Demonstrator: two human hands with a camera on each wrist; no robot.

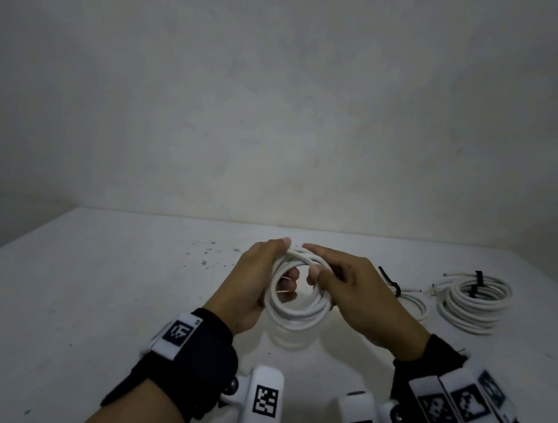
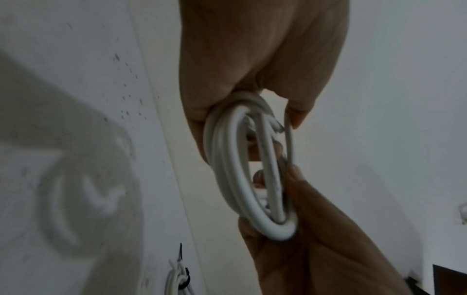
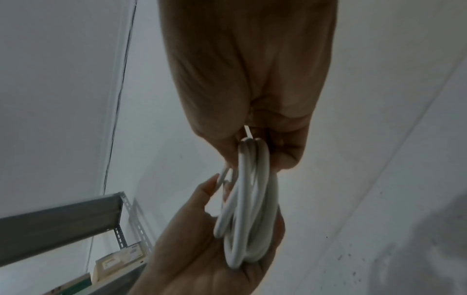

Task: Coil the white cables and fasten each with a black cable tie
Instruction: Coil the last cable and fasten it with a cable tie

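Note:
I hold a coiled white cable above the white table, between both hands. My left hand grips the coil's left side, fingers curled through the ring. My right hand pinches the coil's right side, thumb inside the loop. In the left wrist view the coil stands edge-on between the left hand above and the right hand below. The right wrist view shows the coil pinched at its top by the right hand, with the left palm under it. No tie shows on this coil.
At the right of the table lies a coiled white cable bound with black ties. Between it and my right hand lie a loose black cable tie and a thin white cable. A metal shelf shows in the right wrist view.

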